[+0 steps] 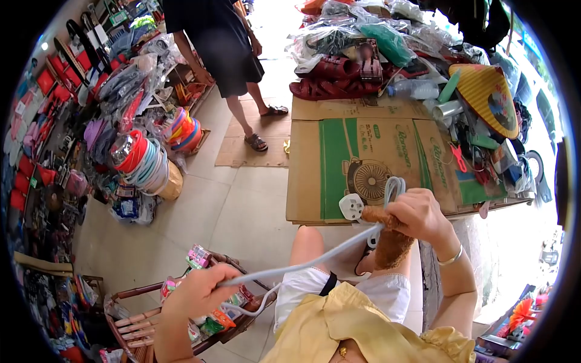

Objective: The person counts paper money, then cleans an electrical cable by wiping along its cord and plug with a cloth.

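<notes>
My right hand [417, 215] is closed round a bundle of looped grey cable and a brown fuzzy cloth [393, 249] that hangs below it. A white plug or socket head [351, 207] sticks out left of the cloth, over the edge of the cardboard. From the bundle, the grey cable [302, 264] runs taut down to my left hand [200, 290], whose fingers are closed on it. A loose length of the same cable curves below my left hand.
Flattened cardboard [387, 151] covers the table ahead, with dark red sandals [336, 88] and a yellow hat [487, 100] at its far side. A person [224, 48] stands beyond. Stacked buckets [130, 151] stand left; a bamboo chair [136, 327] holds packets.
</notes>
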